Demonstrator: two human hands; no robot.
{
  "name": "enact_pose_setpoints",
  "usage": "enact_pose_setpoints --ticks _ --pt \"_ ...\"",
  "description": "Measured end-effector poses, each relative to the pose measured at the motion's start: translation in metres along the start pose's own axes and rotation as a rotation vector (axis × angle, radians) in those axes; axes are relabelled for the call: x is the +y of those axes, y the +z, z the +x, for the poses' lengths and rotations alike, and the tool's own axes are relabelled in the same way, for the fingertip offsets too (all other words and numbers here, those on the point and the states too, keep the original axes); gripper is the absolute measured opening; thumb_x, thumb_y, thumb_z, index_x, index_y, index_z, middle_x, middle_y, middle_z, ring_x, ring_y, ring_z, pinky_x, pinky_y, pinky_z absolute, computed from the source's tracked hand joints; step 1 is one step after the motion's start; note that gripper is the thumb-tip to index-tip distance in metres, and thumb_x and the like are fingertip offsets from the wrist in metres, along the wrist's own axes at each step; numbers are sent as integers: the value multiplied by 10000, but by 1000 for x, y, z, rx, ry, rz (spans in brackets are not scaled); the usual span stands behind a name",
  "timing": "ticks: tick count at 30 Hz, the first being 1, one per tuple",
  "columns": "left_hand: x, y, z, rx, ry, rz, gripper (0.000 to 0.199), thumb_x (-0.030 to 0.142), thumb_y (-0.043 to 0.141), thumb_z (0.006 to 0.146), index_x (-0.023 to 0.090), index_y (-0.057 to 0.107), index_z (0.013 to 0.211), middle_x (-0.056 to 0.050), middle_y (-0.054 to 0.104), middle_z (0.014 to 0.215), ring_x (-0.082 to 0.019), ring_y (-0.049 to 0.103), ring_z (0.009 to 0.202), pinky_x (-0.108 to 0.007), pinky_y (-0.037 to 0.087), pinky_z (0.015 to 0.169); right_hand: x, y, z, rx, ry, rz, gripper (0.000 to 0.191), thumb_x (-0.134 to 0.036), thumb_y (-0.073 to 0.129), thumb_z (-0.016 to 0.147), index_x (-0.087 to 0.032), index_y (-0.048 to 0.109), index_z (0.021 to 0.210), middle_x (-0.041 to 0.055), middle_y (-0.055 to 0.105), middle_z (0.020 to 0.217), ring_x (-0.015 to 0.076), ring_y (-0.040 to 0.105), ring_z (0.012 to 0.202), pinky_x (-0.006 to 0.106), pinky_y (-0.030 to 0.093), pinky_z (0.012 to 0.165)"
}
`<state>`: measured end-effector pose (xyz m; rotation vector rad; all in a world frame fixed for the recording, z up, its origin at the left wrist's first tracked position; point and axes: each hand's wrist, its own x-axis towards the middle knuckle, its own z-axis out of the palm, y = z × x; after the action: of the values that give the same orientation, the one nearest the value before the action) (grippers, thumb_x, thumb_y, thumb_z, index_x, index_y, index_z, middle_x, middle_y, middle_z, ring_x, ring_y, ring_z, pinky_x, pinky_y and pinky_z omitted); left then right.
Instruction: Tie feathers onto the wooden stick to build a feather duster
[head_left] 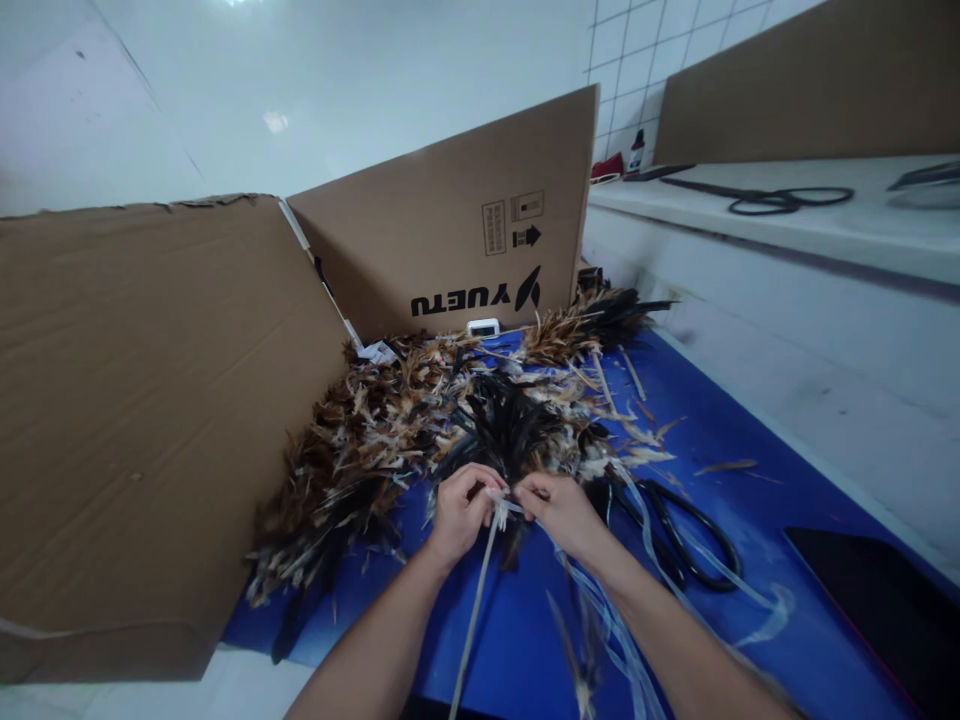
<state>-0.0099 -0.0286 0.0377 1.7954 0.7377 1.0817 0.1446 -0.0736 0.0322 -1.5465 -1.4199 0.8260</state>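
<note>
My left hand (463, 512) is closed round the base of a bundle of dark feathers (501, 418), at the top of a thin pale stick (478, 605). The feathers fan out away from me and the stick slants down toward me. Close beside it, my right hand (561, 512) pinches a thin whitish plastic strip (514, 507) that runs across the bundle's base. My fingertips partly hide where strip, quills and stick meet. Under my right forearm lie more clear plastic strips (619, 650).
Loose brown and black feathers (375, 425) cover the blue tabletop (720, 430). Black-handled scissors (697, 540) and a dark flat device (862, 590) lie right. Cardboard panels (450, 220) wall the left and back, near a small white device (483, 328). More scissors (772, 200) rest on a ledge.
</note>
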Motion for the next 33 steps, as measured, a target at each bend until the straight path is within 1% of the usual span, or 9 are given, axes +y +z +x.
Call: enact_pose_setpoints --ticks 4,7,9,11,14,20,26,29,33 --pt "-6 3 0 -51 -131 -92 193 316 498 825 145 525 741 -10 631 777 0 373 334 -156 260 316 -9 -4 -3 4 -7 -68 244 -268 456 747 -178 539 536 -32 508 487 112 457 501 227 301 511" --pt "-9 3 2 -26 -167 -72 222 350 504 819 147 521 733 10 613 708 -9 372 352 -157 267 332 -14 -8 -4 47 -9 -115 243 -299 459 753 -180 558 566 -21 524 506 123 467 516 234 305 518" --pt "-9 2 4 -4 -146 -19 222 352 512 814 149 529 728 15 603 693 -25 421 416 -156 332 397 -15 -9 -4 80 -5 -124 239 -313 469 754 -181 567 580 -16 535 519 127 470 524 237 309 523" --pt "-7 0 6 -2 -108 55 206 338 517 812 151 545 728 10 603 692 -55 505 536 -167 407 519 -12 -9 -4 81 -4 -96 239 -318 473 760 -181 570 590 -18 537 522 126 471 526 234 313 523" --pt "-4 -2 6 -20 -60 168 174 304 525 808 155 573 732 5 607 697 -88 552 660 -187 427 642 -8 -7 -3 25 -26 -26 247 -316 466 772 -177 562 592 -26 525 518 116 464 519 225 310 514" --pt "-6 -1 4 -35 -70 285 83 238 567 768 164 579 734 23 589 666 -77 523 605 -173 391 587 -6 -5 -2 -70 -30 -11 222 -289 444 782 -168 579 655 -21 549 563 116 476 549 225 324 541" --pt "-9 1 3 -39 -127 296 76 223 611 727 172 556 728 48 569 637 -67 511 563 -168 383 553 -3 -4 0 -84 -15 -50 238 -323 444 781 -175 558 634 -30 510 536 109 428 513 226 299 512" --pt "-8 1 3 -56 -82 346 52 228 615 734 178 600 729 36 600 657 -72 530 582 -171 401 580 -1 -4 1 -86 -16 -66 250 -336 438 783 -176 561 636 -30 496 528 111 427 512 228 304 510" --pt "-7 1 2 -104 50 430 83 208 570 781 195 650 763 6 649 723 -94 573 665 -192 434 669 -1 -4 0 -67 -5 -52 225 -341 467 762 -178 592 672 -17 540 564 123 475 547 227 336 524"
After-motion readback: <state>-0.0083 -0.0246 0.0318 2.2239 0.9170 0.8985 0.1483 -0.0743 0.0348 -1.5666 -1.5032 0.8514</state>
